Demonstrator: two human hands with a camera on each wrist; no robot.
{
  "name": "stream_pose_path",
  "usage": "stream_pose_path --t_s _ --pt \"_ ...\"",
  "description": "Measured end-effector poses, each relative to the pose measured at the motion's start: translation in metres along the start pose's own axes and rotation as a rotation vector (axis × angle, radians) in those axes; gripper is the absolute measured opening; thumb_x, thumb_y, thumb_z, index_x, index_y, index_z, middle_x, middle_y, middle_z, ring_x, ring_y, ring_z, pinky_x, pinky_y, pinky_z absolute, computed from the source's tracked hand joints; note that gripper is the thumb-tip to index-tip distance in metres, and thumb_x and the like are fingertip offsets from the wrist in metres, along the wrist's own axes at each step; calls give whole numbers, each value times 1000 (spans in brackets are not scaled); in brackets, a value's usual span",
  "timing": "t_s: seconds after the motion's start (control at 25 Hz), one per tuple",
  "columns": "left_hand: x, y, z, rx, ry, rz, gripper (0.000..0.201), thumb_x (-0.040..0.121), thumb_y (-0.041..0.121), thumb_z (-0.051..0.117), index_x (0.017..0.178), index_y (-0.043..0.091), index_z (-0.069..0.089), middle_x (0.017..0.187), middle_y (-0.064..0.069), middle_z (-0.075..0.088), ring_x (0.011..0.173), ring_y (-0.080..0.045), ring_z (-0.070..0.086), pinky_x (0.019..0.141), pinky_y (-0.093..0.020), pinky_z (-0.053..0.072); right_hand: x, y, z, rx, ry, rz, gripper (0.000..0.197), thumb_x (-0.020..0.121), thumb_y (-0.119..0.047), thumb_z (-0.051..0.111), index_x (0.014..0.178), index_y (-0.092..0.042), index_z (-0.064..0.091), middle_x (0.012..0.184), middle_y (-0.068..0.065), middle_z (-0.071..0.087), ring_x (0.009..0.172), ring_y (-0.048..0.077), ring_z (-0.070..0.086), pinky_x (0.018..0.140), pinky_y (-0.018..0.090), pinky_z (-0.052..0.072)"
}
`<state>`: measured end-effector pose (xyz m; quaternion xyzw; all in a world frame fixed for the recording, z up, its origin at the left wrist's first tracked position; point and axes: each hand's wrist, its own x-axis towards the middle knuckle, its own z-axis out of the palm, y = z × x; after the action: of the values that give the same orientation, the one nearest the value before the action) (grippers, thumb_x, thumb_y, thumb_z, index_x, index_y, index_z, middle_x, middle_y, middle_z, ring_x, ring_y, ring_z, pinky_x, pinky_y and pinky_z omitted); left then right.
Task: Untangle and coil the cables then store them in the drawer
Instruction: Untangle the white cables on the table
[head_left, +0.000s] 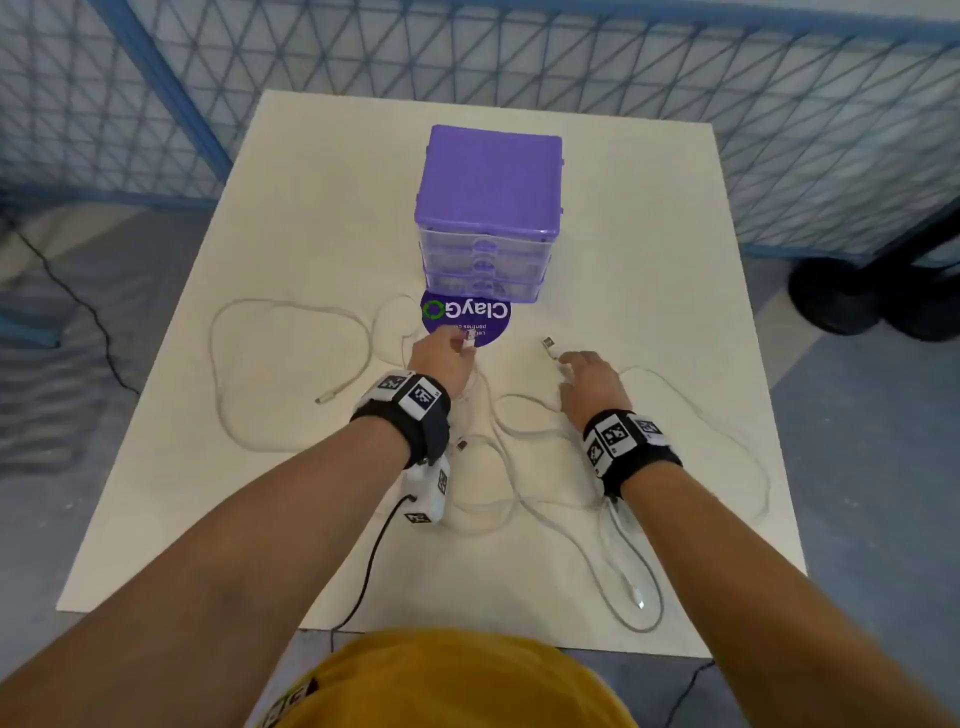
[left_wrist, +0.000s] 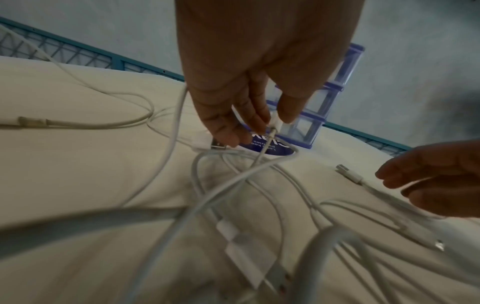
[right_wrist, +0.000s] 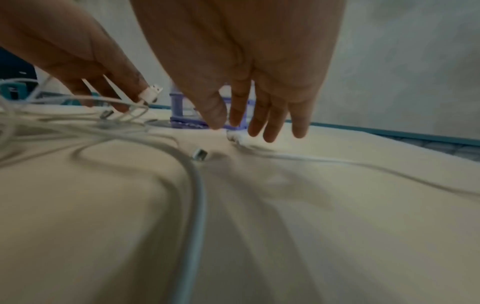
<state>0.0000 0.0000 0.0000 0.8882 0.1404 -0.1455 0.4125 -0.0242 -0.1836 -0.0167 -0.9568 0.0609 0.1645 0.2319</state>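
The left hand (head_left: 439, 358) pinches a white USB plug (left_wrist: 276, 124) between thumb and fingertip, its lead trailing down into the tangled cables (head_left: 498, 467) on the table (head_left: 649, 218). Just beyond sit a purple disc (head_left: 467, 312) and the drawer unit (head_left: 488, 208), all 3 drawers closed. Right of it, the right hand (head_left: 589, 387), fingers straight and holding nothing, hovers over another plug (head_left: 549, 345).

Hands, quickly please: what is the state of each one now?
Left hand: pinches a white cable plug, lifted off the table.
Right hand: open, fingers straight, reaching down to another cable end; not gripping it yet.
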Motion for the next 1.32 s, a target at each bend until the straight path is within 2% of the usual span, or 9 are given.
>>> stream_pose_path --t_s 0.16,0.32,0.56,0.64,0.76,0.96,1.12,1.24,1.32 --pt "-2 -1 -1 0 10 -36 23 89 23 52 101 4 61 112 -18 65 105 -35 58 89 -32 44 9 3 0 -214 -14 134 31 87 -16 46 117 -10 44 117 19 57 111 36 48 95 45 37" --pt "-17 1 -4 -145 64 8 22 92 17 47 104 1 56 109 -20 65 101 -35 59 86 -32 44 10 -2 -5 -293 44 129 25 86 -3 36 109 -2 47 113 20 59 107 35 53 98 43 33" --pt "-48 22 -13 -365 184 93 20 91 14 50 106 2 56 96 -9 62 83 -19 55 74 -19 38 -19 -65 -17 426 175 -132 13 90 -2 34 93 0 46 91 26 59 82 35 55 74 39 41" --pt "-53 26 -14 -413 186 96 19 90 13 50 105 2 57 98 -11 63 83 -20 58 76 -24 43 -32 -82 -11 519 109 -199 11 91 -3 33 87 -9 41 82 13 57 75 27 52 69 35 40" --pt "-56 25 -17 -524 184 17 12 89 12 50 97 7 57 95 -12 64 89 -28 65 87 -37 52 -47 -97 -3 546 131 -220 15 92 -4 32 94 -2 47 79 7 53 72 23 48 57 25 26" --pt "-65 18 -39 -620 47 64 12 89 8 55 99 2 58 73 -1 57 60 -12 58 47 -11 47 -55 -102 5 613 36 -270 22 94 -7 32 105 -1 51 74 -1 58 51 -4 54 54 3 41" --pt "-63 15 -66 -539 -109 211 8 86 7 60 94 9 58 71 3 62 60 -1 61 57 -14 51 -55 -104 2 625 87 -285 28 91 -4 35 71 -21 45 56 -6 46 44 -2 48 50 8 40" --pt "-62 -2 -75 -466 -135 202 10 85 5 58 94 8 62 71 4 62 60 1 60 62 -18 50 -56 -102 3 712 152 -240 33 91 -8 34 67 -30 40 57 -6 41 50 7 39 53 28 41" --pt "-64 -18 -69 -289 -116 218 16 85 2 55 96 4 66 72 2 63 59 0 59 63 -19 48 -58 -100 7 774 182 -214 26 87 -15 33 66 -29 41 57 -7 39 51 9 34 53 28 34"
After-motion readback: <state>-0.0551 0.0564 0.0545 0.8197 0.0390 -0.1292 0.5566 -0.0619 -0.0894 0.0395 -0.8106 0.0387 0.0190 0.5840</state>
